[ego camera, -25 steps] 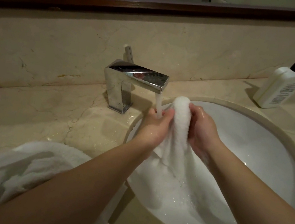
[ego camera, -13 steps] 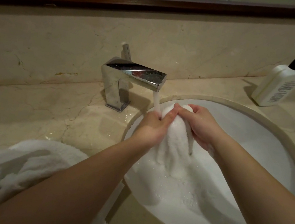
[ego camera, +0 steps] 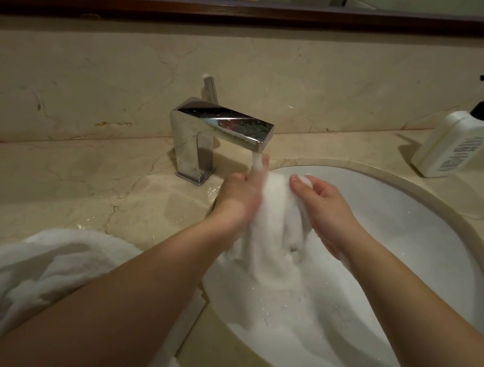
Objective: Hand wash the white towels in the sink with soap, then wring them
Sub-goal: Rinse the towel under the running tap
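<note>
Wet towel bunched between both hands under the tap

Left hand [ego camera: 240,197] gripping the towel [ego camera: 276,221] under the running faucet [ego camera: 224,126]; right hand [ego camera: 322,209] pinching its top, maybe; rest of it trailing down toward the body into the sink [ego camera: 447,249]

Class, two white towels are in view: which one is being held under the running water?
The towel in the sink, gripped by the left hand and right hand; the other towel lies on the counter.
</note>
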A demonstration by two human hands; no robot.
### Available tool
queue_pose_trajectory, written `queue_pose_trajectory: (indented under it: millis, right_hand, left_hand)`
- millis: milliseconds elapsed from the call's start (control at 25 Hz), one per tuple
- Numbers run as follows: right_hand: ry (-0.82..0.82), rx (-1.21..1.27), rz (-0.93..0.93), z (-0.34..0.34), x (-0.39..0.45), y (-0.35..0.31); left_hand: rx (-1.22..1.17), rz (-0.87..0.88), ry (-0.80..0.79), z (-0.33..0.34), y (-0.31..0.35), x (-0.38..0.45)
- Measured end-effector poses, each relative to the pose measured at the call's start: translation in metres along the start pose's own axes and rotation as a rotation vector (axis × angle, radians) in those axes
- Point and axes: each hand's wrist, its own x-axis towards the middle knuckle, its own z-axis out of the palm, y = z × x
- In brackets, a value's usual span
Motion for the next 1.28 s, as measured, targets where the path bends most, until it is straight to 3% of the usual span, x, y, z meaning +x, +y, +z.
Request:
queue_pose_trajectory:
  millis: [120,240,320,440,520,640,800,920,1040,1160,1280]
  right_hand:
    - [0.171,0.051,-0.039,0.005,0.004,-0.006]
    - [0.174,0.082,0.039,-0.004,0.008,-0.013]
    - [0.13,-0.116,0.111,-0.008,0.008,-0.013]
    - [0.347,-0.608,-0.062,-0.003,0.009,0.001]
    - [0.329,-0.418,-0.12,0.003,0.006,0.008]
    - [0.05,-0.154,-0.048,0.011,0.0,0.016]
    - [0.173,-0.103,-0.139,0.011,0.001,0.008]
    - [0.213,0.029,-0.056,0.01,0.005,-0.006]
    - [0.165,0.119,0.09,0.011,0.012,-0.01]
    - [0.219,0.015,0.087,0.018,0.011,-0.004]
    - [0.276,-0.042,0.165,0.023,-0.002,0.015]
  left_hand:
    - [0.046,-0.007,-0.152,-0.002,-0.005,-0.002]
    - [-0.1,0.018,-0.107,-0.002,-0.001,-0.006]
    - [-0.184,0.011,-0.043,-0.001,0.007,-0.011]
    - [-0.218,0.058,0.049,0.001,0.006,-0.005]
    - [-0.259,0.089,0.06,0.0,0.008,-0.005]
    - [-0.23,0.053,0.038,0.001,0.007,-0.001]
    - [-0.116,0.044,-0.075,-0.001,0.001,0.005]
    - [0.023,-0.006,-0.221,0.0,-0.005,0.001]
    - [-0.073,-0.038,-0.217,0.004,-0.01,0.01]
    - [-0.242,-0.112,-0.153,0.005,-0.008,0.016]
    - [-0.408,-0.062,-0.17,0.002,-0.004,0.011]
